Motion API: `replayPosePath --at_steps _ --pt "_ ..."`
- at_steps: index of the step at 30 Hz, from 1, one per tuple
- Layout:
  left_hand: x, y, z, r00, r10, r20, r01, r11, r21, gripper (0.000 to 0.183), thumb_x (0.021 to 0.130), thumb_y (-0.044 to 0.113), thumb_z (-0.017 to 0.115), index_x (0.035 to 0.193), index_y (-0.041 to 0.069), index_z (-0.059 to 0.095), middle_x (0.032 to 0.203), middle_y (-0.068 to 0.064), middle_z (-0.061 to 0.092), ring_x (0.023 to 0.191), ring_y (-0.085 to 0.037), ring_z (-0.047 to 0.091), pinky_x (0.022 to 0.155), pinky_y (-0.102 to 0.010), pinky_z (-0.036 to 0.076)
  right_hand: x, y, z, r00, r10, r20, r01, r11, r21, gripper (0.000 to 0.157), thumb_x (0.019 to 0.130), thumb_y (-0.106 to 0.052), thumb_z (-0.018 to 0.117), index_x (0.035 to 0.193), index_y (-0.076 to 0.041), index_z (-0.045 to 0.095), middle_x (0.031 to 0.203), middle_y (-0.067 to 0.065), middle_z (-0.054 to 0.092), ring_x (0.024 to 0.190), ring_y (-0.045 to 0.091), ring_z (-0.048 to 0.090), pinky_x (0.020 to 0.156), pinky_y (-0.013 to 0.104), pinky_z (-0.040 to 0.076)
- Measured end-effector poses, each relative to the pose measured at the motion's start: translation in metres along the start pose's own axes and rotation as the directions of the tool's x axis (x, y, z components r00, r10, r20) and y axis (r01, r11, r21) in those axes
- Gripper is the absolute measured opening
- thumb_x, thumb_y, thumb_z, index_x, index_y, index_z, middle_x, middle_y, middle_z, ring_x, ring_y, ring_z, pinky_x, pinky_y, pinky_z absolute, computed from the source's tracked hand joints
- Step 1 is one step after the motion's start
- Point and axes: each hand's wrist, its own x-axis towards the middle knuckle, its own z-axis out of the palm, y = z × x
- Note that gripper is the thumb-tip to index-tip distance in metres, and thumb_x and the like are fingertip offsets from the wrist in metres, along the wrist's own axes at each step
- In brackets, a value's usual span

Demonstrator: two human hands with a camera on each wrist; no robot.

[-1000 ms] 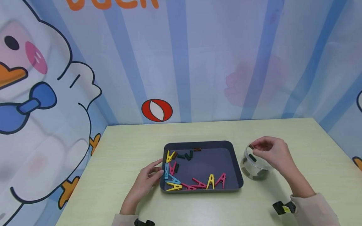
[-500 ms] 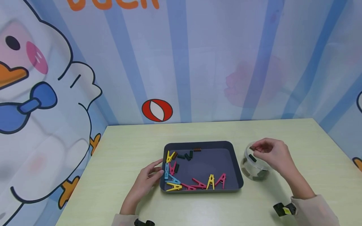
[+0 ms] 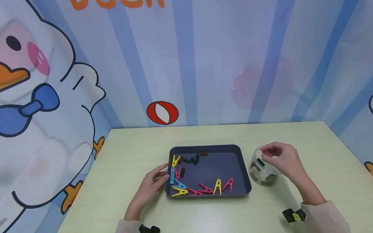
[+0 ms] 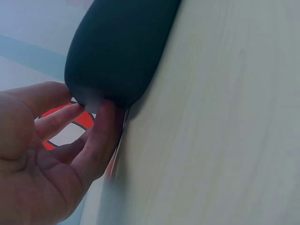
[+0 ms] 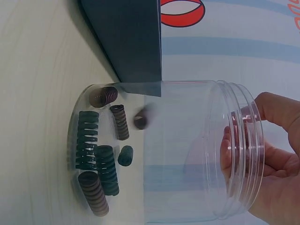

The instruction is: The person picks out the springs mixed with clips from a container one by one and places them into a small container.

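Note:
My left hand (image 3: pixel 151 187) touches the left side of a dark grey tray (image 3: pixel 209 149); in the left wrist view its fingertips meet the tray's rounded corner (image 4: pixel 117 56). Above the mouth of a clear plastic jar (image 3: pixel 263 179), my right hand (image 3: pixel 281 159) has thumb and fingertips slightly apart, with nothing showing between them. Inside the jar, a blurred brown spring (image 5: pixel 141 118) appears in mid-air in the right wrist view. Several green springs (image 5: pixel 86 140) and brown springs (image 5: pixel 93 193) lie at the jar's bottom.
Inside the tray, yellow, pink and blue clothespins (image 3: pixel 178 183) line the left and near sides. Several dark green springs (image 3: pixel 193 160) and a brown spring (image 3: pixel 203 153) lie toward its back. A printed cloth (image 3: pixel 209 64) rises behind the pale table (image 3: pixel 140 142).
The brown spring that my right fingertips pinched over the jar has left them and is inside the jar. My left hand and the tray have stayed in place.

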Motion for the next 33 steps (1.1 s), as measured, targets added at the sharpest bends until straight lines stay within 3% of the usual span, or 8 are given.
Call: replayPosePath --at_steps 33 --pt "0.003 -0.006 0.001 1.0 0.003 -0.02 -0.003 1.0 0.008 0.048 0.099 0.012 0.062 0.146 0.011 0.051 0.127 -0.017 0.062 0.108 -0.031 0.064 0.083 -0.041 0.058 0.006 -0.018 0.005 0.997 -0.049 -0.055 0.051 0.998 0.034 0.013 0.087 -0.003 0.074 0.1 0.001 0.074 0.087 0.011 0.071 0.072 0.004 0.061 0.064 0.016 0.047"
